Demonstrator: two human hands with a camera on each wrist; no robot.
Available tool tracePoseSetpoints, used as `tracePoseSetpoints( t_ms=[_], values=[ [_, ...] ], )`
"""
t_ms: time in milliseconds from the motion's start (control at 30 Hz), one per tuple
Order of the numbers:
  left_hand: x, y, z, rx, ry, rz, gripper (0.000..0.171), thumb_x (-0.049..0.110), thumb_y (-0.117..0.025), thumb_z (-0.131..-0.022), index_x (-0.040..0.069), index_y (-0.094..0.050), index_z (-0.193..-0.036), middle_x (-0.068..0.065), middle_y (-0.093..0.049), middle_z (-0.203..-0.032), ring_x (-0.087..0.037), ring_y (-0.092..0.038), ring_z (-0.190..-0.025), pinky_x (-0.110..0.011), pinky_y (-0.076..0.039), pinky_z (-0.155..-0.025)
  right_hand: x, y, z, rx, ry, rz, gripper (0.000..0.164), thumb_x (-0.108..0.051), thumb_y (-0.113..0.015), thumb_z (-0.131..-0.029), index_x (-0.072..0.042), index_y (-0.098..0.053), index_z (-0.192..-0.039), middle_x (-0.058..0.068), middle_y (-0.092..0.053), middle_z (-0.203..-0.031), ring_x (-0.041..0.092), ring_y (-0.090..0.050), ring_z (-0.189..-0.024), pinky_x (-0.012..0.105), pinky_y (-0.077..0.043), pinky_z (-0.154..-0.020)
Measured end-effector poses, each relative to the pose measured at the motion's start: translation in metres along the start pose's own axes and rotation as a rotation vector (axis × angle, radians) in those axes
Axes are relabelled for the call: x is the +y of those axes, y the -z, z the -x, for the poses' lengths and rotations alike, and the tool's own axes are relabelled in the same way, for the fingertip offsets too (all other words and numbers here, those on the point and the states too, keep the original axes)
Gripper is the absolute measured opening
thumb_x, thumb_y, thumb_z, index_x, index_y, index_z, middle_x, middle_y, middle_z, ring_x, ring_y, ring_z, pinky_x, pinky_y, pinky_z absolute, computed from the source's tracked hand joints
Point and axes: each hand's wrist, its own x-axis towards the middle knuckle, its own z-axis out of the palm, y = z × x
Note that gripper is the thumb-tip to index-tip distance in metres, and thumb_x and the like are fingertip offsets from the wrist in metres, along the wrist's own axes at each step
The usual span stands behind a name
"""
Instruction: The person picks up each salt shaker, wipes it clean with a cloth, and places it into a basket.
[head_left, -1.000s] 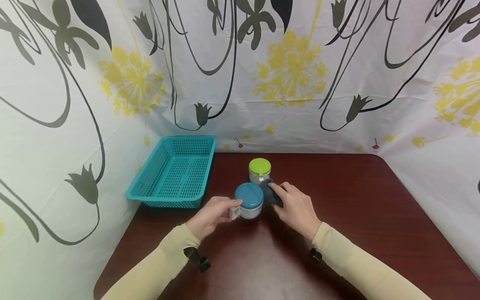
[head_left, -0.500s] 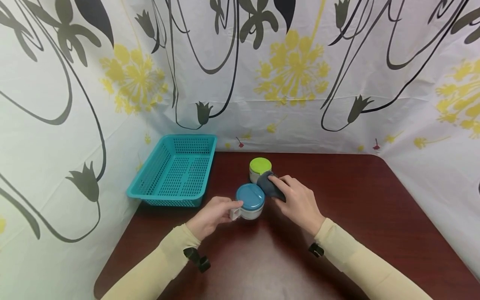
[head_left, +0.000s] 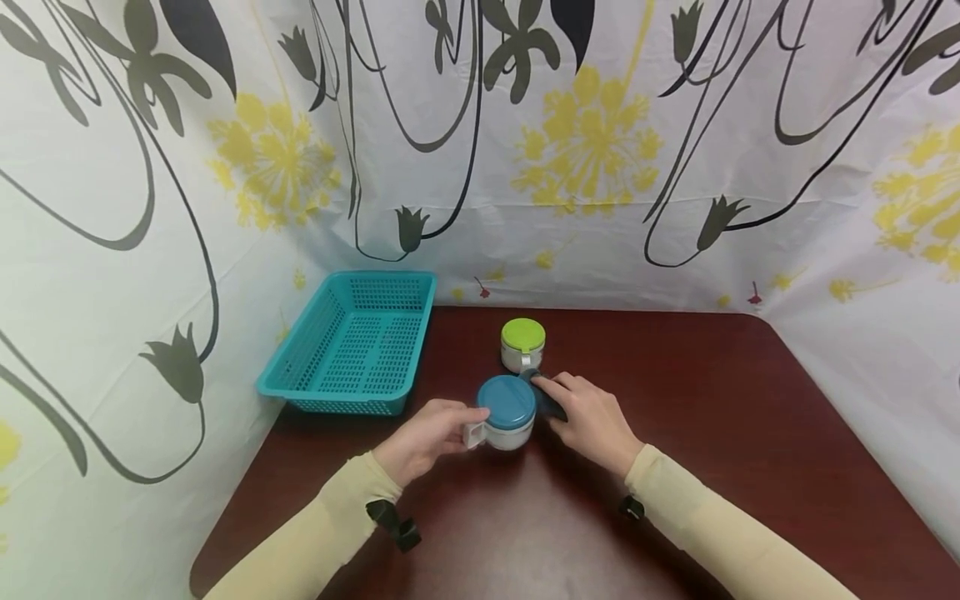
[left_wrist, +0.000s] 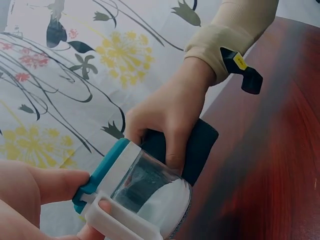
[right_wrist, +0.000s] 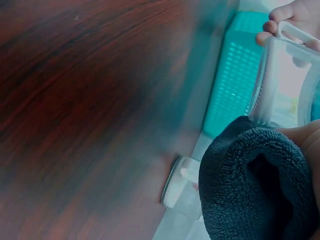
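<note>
My left hand grips the white handle of a clear jar with a blue lid. Its thumb lies at the lid's edge. White shows in the lower part of the jar. On the jar's other side, my right hand holds a dark, fuzzy cloth against the clear wall. The bunched cloth is partly hidden by the hand in the head view. Just behind the blue-lidded jar stands a second jar with a green lid, its handle facing me.
A turquoise perforated basket stands at the back left of the dark red wooden table. Flower-patterned fabric hangs behind the table and along both sides. Each sleeve carries a black wrist mount.
The cloth slid up and away along the blue-lidded jar's side, then came back toward me with my right hand. That jar has shifted slightly toward me in my left hand.
</note>
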Motion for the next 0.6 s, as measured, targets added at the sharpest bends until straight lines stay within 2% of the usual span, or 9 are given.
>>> tracePoseSetpoints(
  t_ms=[233,467,600],
  values=[
    [-0.0007,0.0024,-0.0017,-0.029,0.025,0.041,0.037,0.031,-0.072,-0.092,0.002,-0.067,-0.114,-0.015,-0.065,-0.114,-0.034,-0.060,-0.106,-0.056,-0.043,-0.102,0.0029,-0.0029,0.0010,0.021,-0.009,-0.034,0.064,-0.012,-0.085,-0.075,-0.019,-0.064,-0.135,-0.003,-0.062,-0.105,0.014,-0.060,-0.088,0.036,-0.056,-0.065],
    [-0.0047,0.0044,-0.0041,-0.041,0.029,0.044,0.033,0.027,-0.072,-0.091,0.000,-0.068,-0.110,-0.014,-0.066,-0.111,-0.033,-0.061,-0.103,-0.054,-0.045,-0.101,0.0023,-0.0009,0.0021,-0.007,-0.026,-0.058,0.065,-0.013,-0.085,-0.075,-0.020,-0.063,-0.136,-0.004,-0.063,-0.105,0.012,-0.061,-0.087,0.035,-0.056,-0.065],
    [-0.0061,0.0045,-0.0056,-0.045,0.020,0.043,0.031,0.026,-0.072,-0.092,0.000,-0.069,-0.108,-0.014,-0.066,-0.109,-0.032,-0.061,-0.102,-0.053,-0.045,-0.100,0.0021,0.0021,0.0010,0.013,-0.022,-0.062,0.066,-0.013,-0.085,-0.075,-0.021,-0.063,-0.136,-0.005,-0.063,-0.106,0.012,-0.060,-0.087,0.034,-0.055,-0.064]
  ],
)
